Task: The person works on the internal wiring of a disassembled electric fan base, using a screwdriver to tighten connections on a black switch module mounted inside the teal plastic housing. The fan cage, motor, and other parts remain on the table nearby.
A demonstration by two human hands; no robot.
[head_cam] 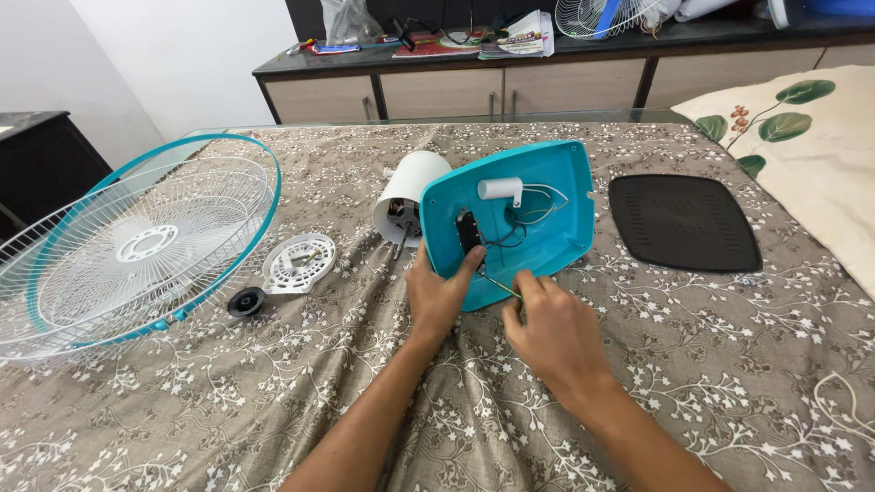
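A turquoise fan base shell (556, 232) stands tilted on its edge on the bed, its hollow side facing me. Inside it sit a white cylinder part (499, 189), a small black block (468, 230) and thin wires (533, 211). My left hand (439, 293) grips the shell's lower left edge, the thumb lying against the black block. My right hand (551, 333) pinches a thin yellow-green wire (503, 289) at the shell's lower rim. A white motor housing (407, 196) lies just behind the shell.
A white and turquoise fan grille (137, 251) rests at the left, with a round white plate (299, 263) and a black knob (246, 302) beside it. A black base cover (684, 221) lies at the right, near a leaf-print pillow (811, 155). A cluttered cabinet (510, 77) stands behind.
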